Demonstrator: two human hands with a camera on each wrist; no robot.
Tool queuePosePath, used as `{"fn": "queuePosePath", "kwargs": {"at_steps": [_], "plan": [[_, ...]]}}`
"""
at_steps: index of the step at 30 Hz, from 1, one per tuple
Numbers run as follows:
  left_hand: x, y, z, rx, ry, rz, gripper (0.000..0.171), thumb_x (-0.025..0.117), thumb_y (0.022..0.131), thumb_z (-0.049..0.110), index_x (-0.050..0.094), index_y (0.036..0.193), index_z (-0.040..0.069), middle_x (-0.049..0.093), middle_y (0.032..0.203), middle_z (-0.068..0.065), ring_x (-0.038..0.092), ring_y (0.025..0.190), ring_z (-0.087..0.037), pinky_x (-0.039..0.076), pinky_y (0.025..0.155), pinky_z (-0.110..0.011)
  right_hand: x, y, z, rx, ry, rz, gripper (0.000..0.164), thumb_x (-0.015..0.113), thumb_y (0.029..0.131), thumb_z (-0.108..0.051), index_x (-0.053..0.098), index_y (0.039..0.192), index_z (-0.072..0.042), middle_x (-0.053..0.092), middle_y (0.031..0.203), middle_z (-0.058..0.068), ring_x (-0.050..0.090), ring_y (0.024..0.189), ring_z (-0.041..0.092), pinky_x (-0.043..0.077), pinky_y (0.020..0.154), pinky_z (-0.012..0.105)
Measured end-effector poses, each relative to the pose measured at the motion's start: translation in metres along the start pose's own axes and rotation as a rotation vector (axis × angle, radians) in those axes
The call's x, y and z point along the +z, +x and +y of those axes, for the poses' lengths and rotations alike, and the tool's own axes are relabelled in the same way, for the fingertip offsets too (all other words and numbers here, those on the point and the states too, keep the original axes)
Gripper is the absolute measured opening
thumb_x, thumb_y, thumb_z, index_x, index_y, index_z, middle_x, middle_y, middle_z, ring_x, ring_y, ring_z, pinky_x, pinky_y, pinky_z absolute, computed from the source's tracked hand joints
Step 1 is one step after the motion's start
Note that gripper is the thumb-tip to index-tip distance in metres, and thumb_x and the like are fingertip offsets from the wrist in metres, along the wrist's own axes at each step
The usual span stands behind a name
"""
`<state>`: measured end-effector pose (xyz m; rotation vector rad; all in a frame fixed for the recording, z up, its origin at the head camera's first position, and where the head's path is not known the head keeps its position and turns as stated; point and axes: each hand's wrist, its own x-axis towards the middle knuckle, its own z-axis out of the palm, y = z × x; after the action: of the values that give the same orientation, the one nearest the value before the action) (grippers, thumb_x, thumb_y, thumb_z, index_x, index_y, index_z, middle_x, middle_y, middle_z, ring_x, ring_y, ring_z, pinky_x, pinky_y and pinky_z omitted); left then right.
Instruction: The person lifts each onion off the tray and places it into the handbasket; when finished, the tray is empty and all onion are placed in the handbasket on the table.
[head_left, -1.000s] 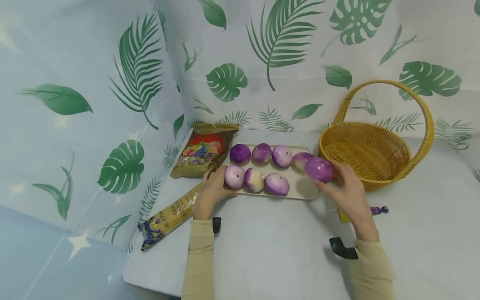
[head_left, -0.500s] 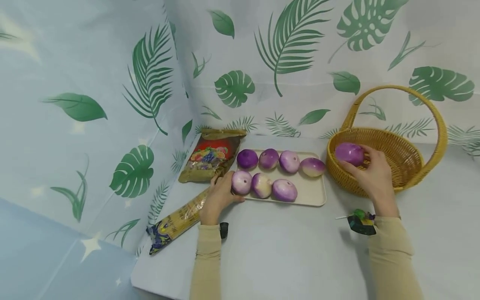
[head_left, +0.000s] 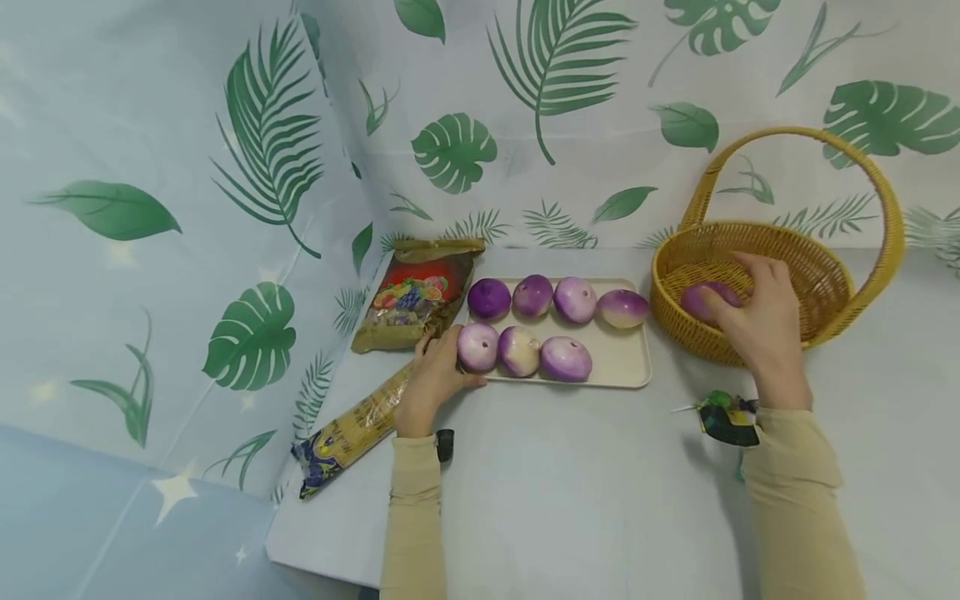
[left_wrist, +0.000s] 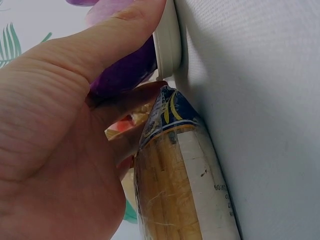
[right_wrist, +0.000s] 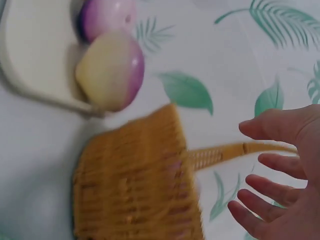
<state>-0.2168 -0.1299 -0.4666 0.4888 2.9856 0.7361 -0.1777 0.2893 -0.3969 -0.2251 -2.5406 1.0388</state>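
Note:
In the head view my left hand (head_left: 431,379) grips the left end of a cream tray (head_left: 622,362), its thumb at the front rim, beside a pale purple turnip (head_left: 477,347). Several purple-and-white turnips stand on the tray in two rows. At the right, my right hand (head_left: 768,321) is over a wicker basket (head_left: 813,258), where a purple turnip (head_left: 701,300) lies low inside, partly hidden by the hand. The right wrist view shows the right hand (right_wrist: 280,175) with fingers spread and nothing between them, above the basket's rim.
A long pack of spaghetti (head_left: 352,433) lies diagonally by the left wrist. Behind it is a brown and red bag with fruit pictures (head_left: 412,300). A green lollipop (head_left: 718,398) lies near the right wrist. The basket's tall handle (head_left: 892,217) arches over its right side.
My right hand has carried the purple turnip from above the tray's right end into the basket and let go of it. The left hand has stayed at the tray's left end.

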Motion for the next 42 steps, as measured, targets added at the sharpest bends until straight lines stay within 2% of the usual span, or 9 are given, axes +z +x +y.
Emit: {"fn": "queuePosePath", "kwargs": {"at_steps": [4,8,10,14,19,24,27,34,42], "plan": [[-0.002,0.001,0.0,-0.011,0.001,-0.007,0.092,0.084,0.067,0.04,0.036,0.141,0.014,0.053,0.133,-0.006,0.046,0.124,-0.024,0.006,0.115,-0.042,0.017,0.0,-0.021,-0.111,0.041,-0.074,0.055,0.066,0.087,-0.033,0.051,0.134,-0.01,0.046,0.129,0.016,0.051,0.108,0.034,0.045,0.089,0.047],[-0.002,0.001,-0.002,-0.023,0.02,-0.013,0.094,0.084,0.067,0.042,0.035,0.142,0.014,0.052,0.134,-0.007,0.045,0.126,-0.023,0.007,0.116,-0.041,0.049,-0.003,-0.033,-0.274,0.098,-0.289,0.055,0.07,0.085,-0.034,0.052,0.133,-0.013,0.051,0.127,0.01,0.051,0.113,0.032,0.043,0.092,0.054],[-0.001,0.001,-0.002,-0.021,0.02,-0.018,0.094,0.084,0.067,0.043,0.034,0.142,0.013,0.052,0.134,-0.007,0.044,0.127,-0.022,0.006,0.116,-0.041,0.065,-0.008,-0.036,-0.345,0.135,-0.407,0.058,0.072,0.083,-0.034,0.051,0.133,-0.016,0.051,0.128,0.007,0.052,0.113,0.031,0.043,0.093,0.052],[0.001,0.001,-0.002,-0.018,0.016,-0.018,0.095,0.084,0.067,0.042,0.034,0.143,0.012,0.051,0.135,-0.007,0.044,0.127,-0.023,0.005,0.115,-0.041,0.091,-0.015,-0.037,-0.417,0.174,-0.598,0.065,0.075,0.08,-0.038,0.047,0.136,-0.02,0.049,0.133,0.002,0.051,0.117,0.029,0.045,0.094,0.049],[0.002,0.002,0.0,-0.01,0.008,-0.011,0.094,0.084,0.067,0.041,0.036,0.141,0.014,0.052,0.134,-0.005,0.045,0.125,-0.023,0.006,0.116,-0.042,0.109,-0.022,-0.03,-0.418,0.176,-0.711,0.07,0.077,0.078,-0.041,0.046,0.136,-0.017,0.048,0.134,0.005,0.048,0.119,0.028,0.046,0.094,0.047],[0.003,0.003,-0.001,0.015,0.007,-0.005,0.092,0.083,0.067,0.043,0.036,0.141,0.014,0.053,0.133,-0.004,0.046,0.124,-0.022,0.007,0.116,-0.042,0.117,-0.023,-0.024,-0.402,0.207,-0.741,0.068,0.078,0.077,-0.038,0.049,0.133,-0.013,0.051,0.126,0.005,0.05,0.112,0.024,0.05,0.09,0.042],[0.001,0.001,-0.005,-0.005,0.003,-0.001,0.093,0.084,0.067,0.043,0.036,0.141,0.014,0.053,0.132,-0.005,0.046,0.124,-0.022,0.006,0.116,-0.041,0.121,-0.023,-0.027,-0.419,0.192,-0.74,0.068,0.078,0.076,-0.041,0.05,0.133,-0.015,0.052,0.123,0.002,0.049,0.111,0.02,0.05,0.09,0.041],[0.001,-0.003,-0.002,-0.047,0.012,-0.022,0.094,0.083,0.067,0.044,0.035,0.142,0.015,0.051,0.134,-0.005,0.044,0.126,-0.021,0.004,0.116,-0.038,0.096,-0.018,-0.031,-0.433,0.086,-0.613,0.074,0.078,0.073,-0.048,0.049,0.135,-0.022,0.052,0.121,-0.006,0.05,0.107,0.015,0.045,0.09,0.042],[0.001,-0.002,0.003,-0.031,-0.003,-0.04,0.095,0.082,0.069,0.043,0.032,0.144,0.012,0.049,0.138,-0.009,0.041,0.13,-0.022,0.003,0.115,-0.039,0.045,-0.005,-0.021,-0.295,0.157,-0.458,0.075,0.079,0.074,-0.044,0.046,0.138,-0.024,0.048,0.13,-0.005,0.047,0.116,0.019,0.04,0.098,0.048]]}}
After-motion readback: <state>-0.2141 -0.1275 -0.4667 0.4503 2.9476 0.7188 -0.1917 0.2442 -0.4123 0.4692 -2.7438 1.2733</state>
